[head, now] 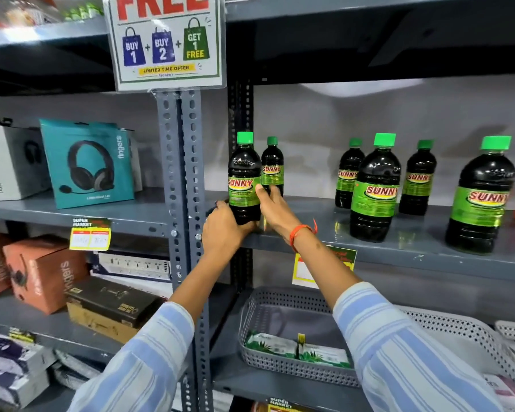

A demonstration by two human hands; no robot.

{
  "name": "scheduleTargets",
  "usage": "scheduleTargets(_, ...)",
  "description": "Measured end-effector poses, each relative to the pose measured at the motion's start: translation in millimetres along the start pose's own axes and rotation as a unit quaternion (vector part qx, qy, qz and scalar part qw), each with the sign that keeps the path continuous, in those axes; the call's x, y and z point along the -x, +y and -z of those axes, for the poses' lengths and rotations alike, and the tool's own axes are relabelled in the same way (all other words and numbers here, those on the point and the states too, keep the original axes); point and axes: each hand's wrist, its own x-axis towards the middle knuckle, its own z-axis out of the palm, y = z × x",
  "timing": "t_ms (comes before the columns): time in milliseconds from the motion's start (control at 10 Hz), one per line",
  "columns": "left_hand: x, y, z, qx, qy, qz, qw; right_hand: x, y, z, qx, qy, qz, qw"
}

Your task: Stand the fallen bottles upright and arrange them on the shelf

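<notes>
Six bottles visible on the shelf (399, 248), all upright; none seen lying down, so the standing-up looks done or nearly so, with spacing and alignment apparently what is left. Front-left bottle (244, 179) stands at the shelf's left end by the upright post, long axis vertical, green cap up, label facing out. Left hand (223, 230) wraps its base, fingers curled closed around it. Right hand (272, 208) presses its right side, thumb on the label, fingers partly curled; grip on the far side hidden. A smaller bottle (272, 168) stands just behind it. The other four stand well apart to the right.
</notes>
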Motion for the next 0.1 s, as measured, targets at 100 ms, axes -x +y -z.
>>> scheduleTargets(100,13.9,33.2,6.0,-0.109,0.016,0.002,0.994,14.3,-14.7,27.3,0.064,0.05,-0.014,0.997)
